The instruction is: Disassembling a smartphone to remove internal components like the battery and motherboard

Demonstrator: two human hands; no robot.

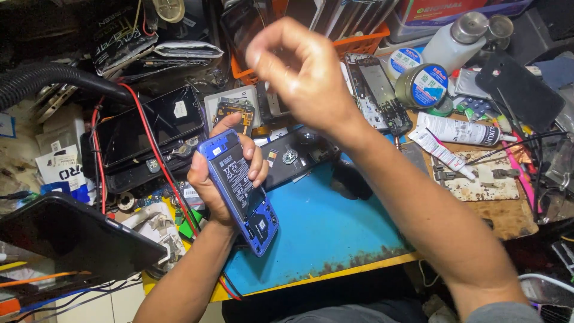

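Blue mat [323,227] amid bench clutter

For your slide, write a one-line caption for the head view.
Left hand grips an opened blue phone above a blue mat; right hand is raised.

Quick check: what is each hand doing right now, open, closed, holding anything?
Left hand: closed around an opened blue phone, battery side up.
Right hand: raised above the bench, fingers loosely curled; blurred, so whether it holds anything cannot be told.

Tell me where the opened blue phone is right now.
In the head view, the opened blue phone sits left of centre, held in the left hand above the blue mat.
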